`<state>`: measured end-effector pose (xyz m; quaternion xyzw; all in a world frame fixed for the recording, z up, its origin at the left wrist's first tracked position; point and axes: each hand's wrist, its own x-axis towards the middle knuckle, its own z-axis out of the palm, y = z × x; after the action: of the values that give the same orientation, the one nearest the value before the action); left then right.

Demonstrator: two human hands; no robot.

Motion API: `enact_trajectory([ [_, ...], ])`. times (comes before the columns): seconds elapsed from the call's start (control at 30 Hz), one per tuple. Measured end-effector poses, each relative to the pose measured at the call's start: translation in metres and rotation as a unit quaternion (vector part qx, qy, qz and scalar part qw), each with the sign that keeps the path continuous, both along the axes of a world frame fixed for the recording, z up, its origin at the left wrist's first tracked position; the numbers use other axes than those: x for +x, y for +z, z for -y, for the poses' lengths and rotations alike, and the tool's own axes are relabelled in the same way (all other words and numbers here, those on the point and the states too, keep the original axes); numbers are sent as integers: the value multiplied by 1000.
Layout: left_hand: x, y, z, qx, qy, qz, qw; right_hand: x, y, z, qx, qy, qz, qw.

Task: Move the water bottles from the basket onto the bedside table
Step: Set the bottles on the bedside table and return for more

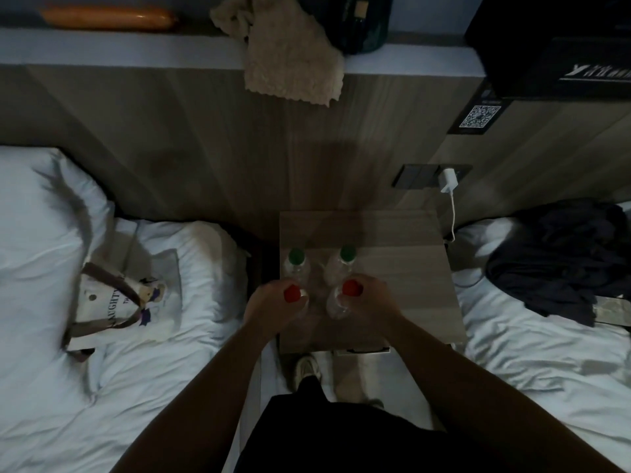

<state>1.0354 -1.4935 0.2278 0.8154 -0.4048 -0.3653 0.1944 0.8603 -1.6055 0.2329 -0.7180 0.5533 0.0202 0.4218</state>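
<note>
Two clear water bottles with green caps stand upright on the wooden bedside table (409, 278), one on the left (296, 262) and one on the right (345, 259). In front of them stand two clear bottles with red caps. My left hand (273, 308) is closed around the left red-capped bottle (291, 293). My right hand (370, 298) is closed around the right red-capped bottle (351, 289). Both held bottles rest on or just above the tabletop. A white tote bag (126, 302) with brown handles lies on the left bed; I see no basket.
White beds flank the table on both sides. Dark clothing (560, 257) lies on the right bed. A white charger (449, 180) hangs from a wall socket with its cable running down. A beige towel (290, 52) hangs off the ledge above. My shoe (307, 368) is below the table's front edge.
</note>
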Motion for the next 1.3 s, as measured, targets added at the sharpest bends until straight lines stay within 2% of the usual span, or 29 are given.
enact_trajectory([
  [0.27, 1, -8, 12, -26, 14, 0, 1000, 4, -6, 11, -2, 16, -4, 1000],
  [0.57, -6, -23, 12, -2, 18, -19, 1000, 0, -13, 14, 3, 20, 13, 1000],
  [0.7, -12, -23, 14, -4, 54, -37, 998, -1, -17, 14, -1, 50, -5, 999],
  [0.87, -23, -22, -1, -12, 145, -70, 987, -9, -17, 10, 15, 36, 15, 999],
  [1.0, -42, -15, -25, 0, 196, -60, 979, -33, -13, 5, 56, 89, 18, 994],
  [1.1, -65, -11, -48, 25, 202, -53, 978, -54, -10, 1, 101, 123, -16, 987],
  [1.2, -100, -7, -68, 37, 187, -61, 980, -73, -10, -11, 97, 161, -21, 982],
  [1.3, -145, -2, -87, 25, 227, -59, 972, -97, -12, -22, 128, 191, -8, 973],
])
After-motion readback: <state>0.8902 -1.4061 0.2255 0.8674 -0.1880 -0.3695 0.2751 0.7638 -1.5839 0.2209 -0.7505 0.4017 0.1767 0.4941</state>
